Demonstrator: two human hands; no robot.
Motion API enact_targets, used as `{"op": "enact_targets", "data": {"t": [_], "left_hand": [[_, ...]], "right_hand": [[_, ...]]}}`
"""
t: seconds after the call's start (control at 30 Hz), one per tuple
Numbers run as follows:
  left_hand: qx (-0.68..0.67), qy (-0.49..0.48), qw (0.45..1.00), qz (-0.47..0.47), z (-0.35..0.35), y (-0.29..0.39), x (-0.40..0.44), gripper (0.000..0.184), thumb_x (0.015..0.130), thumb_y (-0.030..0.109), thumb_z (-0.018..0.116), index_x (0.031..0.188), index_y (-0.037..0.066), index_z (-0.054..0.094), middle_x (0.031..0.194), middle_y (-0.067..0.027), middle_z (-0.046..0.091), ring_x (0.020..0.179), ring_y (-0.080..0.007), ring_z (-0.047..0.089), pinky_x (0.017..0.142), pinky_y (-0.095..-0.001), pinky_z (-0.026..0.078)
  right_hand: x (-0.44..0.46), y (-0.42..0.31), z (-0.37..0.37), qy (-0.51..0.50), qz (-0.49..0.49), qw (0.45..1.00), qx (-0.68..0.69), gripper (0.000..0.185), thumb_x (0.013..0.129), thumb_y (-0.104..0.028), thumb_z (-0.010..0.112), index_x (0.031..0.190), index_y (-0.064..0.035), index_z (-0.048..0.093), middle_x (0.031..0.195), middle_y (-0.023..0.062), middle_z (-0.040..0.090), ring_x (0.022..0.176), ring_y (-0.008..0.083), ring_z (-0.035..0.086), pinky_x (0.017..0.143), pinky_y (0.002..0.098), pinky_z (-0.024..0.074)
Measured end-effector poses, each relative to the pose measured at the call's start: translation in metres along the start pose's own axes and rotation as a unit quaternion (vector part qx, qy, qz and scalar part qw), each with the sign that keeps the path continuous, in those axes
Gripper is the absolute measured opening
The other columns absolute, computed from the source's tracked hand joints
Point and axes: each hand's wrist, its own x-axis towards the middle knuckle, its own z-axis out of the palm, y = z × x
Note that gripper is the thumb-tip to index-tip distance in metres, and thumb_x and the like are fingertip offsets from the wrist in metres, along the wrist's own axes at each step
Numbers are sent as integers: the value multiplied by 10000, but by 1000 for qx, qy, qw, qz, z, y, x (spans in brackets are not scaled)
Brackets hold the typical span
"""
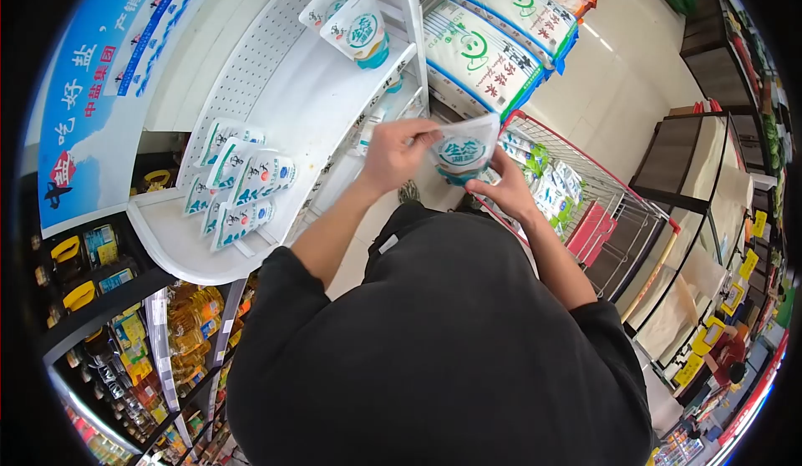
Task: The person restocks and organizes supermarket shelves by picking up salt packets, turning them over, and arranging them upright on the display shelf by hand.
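Note:
Both hands hold a white and teal stand-up pouch of salt in front of my body, its printed face turned up toward me. My left hand pinches the pouch's upper left corner. On the other side, my right hand grips its lower right edge, thumb toward the base. Two similar pouches stand at the far end of the white shelf. Several smaller salt packets lean together at the shelf's near end.
A red-edged shopping cart with several green and white packets stands at my right. Large rice bags are stacked ahead. Oil bottles fill the lower left racks. A person is far off at the right.

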Motion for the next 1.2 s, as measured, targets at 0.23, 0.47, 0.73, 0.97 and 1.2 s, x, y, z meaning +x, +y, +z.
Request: {"op": "enact_targets", "data": {"t": [0.23,0.47,0.73,0.97,1.2], "left_hand": [[-310,89,946,-46,-29,81,54,241,1037,155,741,1168,-46,765,1038,-91,803,900,-117,709,804,-288,562],[-311,-60,942,-113,-10,70,9,351,944,168,854,1198,-48,746,1134,-117,792,1019,-163,748,895,-317,590],[-332,-82,934,-106,-16,67,-3,386,928,144,865,1236,-43,728,1160,-121,786,1023,-162,747,892,-325,596],[-308,-80,943,-99,-21,72,-10,348,914,160,877,1180,-33,763,1108,-113,802,997,-164,751,895,-330,593],[-239,-67,965,-84,-29,85,-16,346,883,187,901,1135,-22,787,1054,-102,815,985,-161,756,878,-333,595]], "right_hand": [[3,-103,15,-132,96,957,241,518,897,-252,906,1231,57,660,1010,126,766,806,183,758,721,303,611],[-14,-106,18,-123,105,942,293,408,967,-268,837,1148,44,647,951,123,742,720,199,741,610,325,584],[-19,-102,28,-118,86,959,243,389,971,-242,831,1153,48,645,906,111,741,662,188,731,571,306,567],[-25,-106,32,-115,79,958,250,388,975,-198,824,1196,50,622,953,126,737,686,208,749,569,316,590],[-26,-105,32,-149,67,948,271,392,996,-172,794,1239,66,598,1000,151,726,724,253,762,600,366,636]]}}
